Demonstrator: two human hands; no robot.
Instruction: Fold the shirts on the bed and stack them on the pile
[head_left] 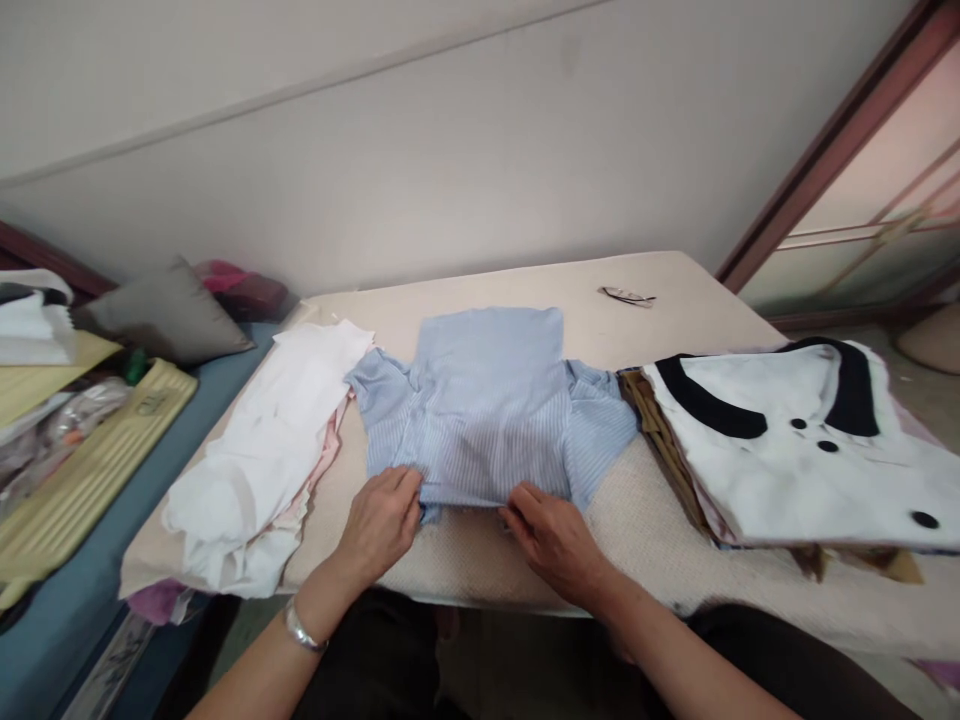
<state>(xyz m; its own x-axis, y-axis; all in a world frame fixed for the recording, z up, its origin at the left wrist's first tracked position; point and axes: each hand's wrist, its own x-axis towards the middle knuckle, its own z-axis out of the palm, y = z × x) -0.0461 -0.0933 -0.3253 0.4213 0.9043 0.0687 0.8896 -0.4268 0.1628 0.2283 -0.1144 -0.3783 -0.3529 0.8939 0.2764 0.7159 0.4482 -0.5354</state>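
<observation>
A blue striped shirt [491, 400] lies spread on the cloth-covered table [465, 560], its short sleeves sticking out to both sides. A flat rectangular panel of it reaches toward the wall. My left hand [386, 512], with a silver bracelet on the wrist, pinches the shirt's near edge at its left end. Farther right along that same edge, my right hand [551, 540] is closed on the fabric, fingertips partly hidden.
White garments [277, 410] over pink ones are heaped at left. A stack of clothes topped by a white garment with a black collar [810, 470] stands at right. Eyeglasses [627, 296] rest near the table's back. A yellow plastic basket [97, 470] is far left.
</observation>
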